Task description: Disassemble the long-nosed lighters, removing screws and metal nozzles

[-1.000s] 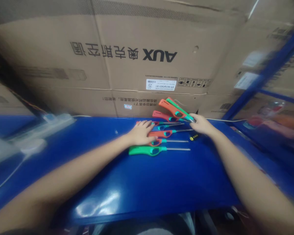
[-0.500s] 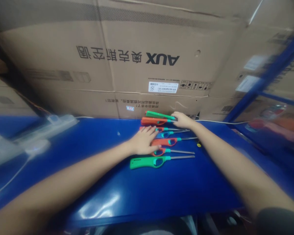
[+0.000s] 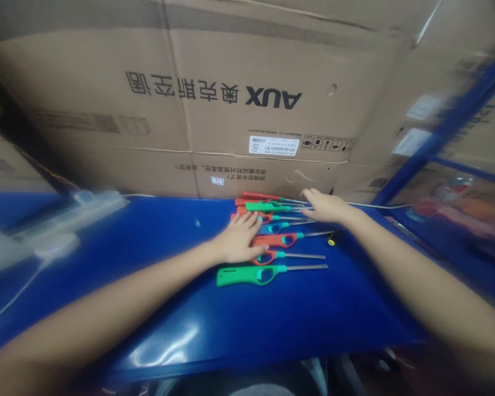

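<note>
Several long-necked gas lighters lie in a row on a blue tabletop (image 3: 272,324), their metal tubes pointing right. My left hand (image 3: 240,239) rests with fingers spread over the handles of the middle ones, partly covering an orange-red lighter (image 3: 275,240) and a blue lighter (image 3: 275,227). My right hand (image 3: 324,208) is at the tube end of a green lighter (image 3: 268,207), thumb and fingers apart around its tip. Behind that one lies a red lighter (image 3: 259,196) against the carton. Closest to me is another green lighter (image 3: 247,275), untouched.
A large AUX carton (image 3: 214,121) stands upside down along the back. To the left are a white power strip (image 3: 103,206) and a blurred white charger (image 3: 56,245) with a cable. A small yellow item (image 3: 331,242) lies right of the tubes. A blue metal post (image 3: 412,165) rises at right.
The far green lighter has come down from my right hand's grip onto the row. That hand has opened and shifted slightly right. My left hand stays over the handles.
</note>
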`<state>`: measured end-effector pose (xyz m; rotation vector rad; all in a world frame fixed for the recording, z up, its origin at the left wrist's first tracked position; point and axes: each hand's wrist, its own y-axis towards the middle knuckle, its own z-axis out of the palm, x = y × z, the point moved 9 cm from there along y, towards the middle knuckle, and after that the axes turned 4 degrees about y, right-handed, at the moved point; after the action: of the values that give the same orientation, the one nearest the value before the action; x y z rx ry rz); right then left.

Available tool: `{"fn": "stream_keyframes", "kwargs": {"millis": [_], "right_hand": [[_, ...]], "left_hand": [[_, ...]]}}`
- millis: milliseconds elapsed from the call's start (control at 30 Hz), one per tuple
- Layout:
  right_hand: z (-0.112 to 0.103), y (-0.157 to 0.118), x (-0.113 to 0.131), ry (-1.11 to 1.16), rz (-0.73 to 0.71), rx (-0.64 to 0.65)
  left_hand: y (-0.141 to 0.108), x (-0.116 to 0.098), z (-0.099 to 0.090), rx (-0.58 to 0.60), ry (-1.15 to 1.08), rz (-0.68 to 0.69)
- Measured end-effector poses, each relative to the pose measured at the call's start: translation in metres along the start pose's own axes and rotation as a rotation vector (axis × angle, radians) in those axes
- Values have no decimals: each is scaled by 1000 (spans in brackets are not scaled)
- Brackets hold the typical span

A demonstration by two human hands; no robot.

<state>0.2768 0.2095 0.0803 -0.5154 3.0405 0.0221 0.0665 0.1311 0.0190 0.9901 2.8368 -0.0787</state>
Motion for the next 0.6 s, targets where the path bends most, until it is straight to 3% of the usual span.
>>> {"fn": "stream_keyframes", "kwargs": {"millis": [133,233,400,600], "right_hand": [[17,-35,-21,-8,-6,203],[32,-60,-31,-29,-19,272],[40,-81,-33,-107,-55,201],[38,-88,-27,-138,-142,130]], "left_hand": [[0,-1,1,-2,-8,12],[0,-4,2,55,1,7],[-4,-6,1,132,1,-2],[-26,-5,-5,62,-27,64]]}}
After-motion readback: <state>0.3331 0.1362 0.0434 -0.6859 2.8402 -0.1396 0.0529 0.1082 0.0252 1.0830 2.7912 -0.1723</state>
